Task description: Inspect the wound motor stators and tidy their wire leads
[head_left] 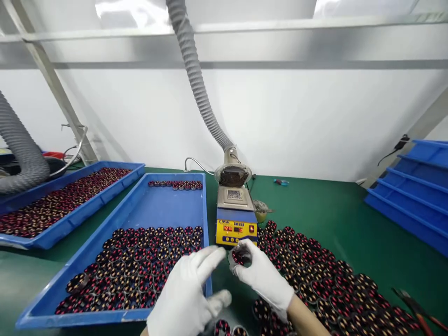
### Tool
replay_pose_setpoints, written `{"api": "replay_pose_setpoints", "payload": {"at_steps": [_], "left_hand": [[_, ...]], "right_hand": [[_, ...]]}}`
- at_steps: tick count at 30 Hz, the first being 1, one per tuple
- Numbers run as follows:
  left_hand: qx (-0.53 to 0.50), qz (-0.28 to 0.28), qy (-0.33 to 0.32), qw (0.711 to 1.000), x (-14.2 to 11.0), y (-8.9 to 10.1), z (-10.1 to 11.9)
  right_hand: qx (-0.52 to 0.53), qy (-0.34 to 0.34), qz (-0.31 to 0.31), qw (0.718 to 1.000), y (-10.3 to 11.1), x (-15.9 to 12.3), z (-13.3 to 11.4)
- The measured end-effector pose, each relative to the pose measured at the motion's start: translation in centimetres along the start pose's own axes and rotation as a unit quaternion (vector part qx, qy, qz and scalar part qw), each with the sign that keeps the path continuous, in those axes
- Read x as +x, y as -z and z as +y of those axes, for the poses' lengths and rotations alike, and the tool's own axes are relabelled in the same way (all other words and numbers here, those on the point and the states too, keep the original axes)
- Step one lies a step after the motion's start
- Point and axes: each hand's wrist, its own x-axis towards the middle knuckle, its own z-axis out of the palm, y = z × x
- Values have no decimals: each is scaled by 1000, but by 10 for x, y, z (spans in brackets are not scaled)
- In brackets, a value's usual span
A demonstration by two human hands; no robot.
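A: In the head view, how do the two hands stand?

B: The right white-gloved hand (pixel 261 275) has its fingers curled around one small round piece with dark-red windings (pixel 239 256). This piece is just in front of the blue metal box with a yellow front panel (pixel 237 228). The left white-gloved hand (pixel 187 289) is wide, its fingers spread, and I see nothing in it.

A: What could go wrong, in your opinion?

B: The piece could slip, I think, because the glove cloth is perhaps smooth. Also, the box shows lit red digits; if it is hot, a careless knuckle may suffer. And the right wrist is low over the crowded round black-and-red pieces (pixel 315 270), so a sleeveless forearm could push some of them.

A: And where is there room?

B: In the blue plastic tray (pixel 164 210), bare floor lies between the back row and the front rows. Its right wall is an edge which the left hand could knock. Behind the crowded pieces, the green tabletop (pixel 336 200) gives space, up to the stacked blue trays (pixel 416 186).
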Motion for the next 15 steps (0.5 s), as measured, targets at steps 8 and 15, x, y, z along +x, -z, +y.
{"api": "replay_pose_setpoints", "payload": {"at_steps": [8, 15], "left_hand": [[139, 276, -277, 910, 67, 21, 38], [-105, 284, -227, 926, 78, 5, 23]], "right_hand": [[251, 53, 159, 954, 52, 5, -62], [416, 116, 155, 888, 52, 5, -54]]}}
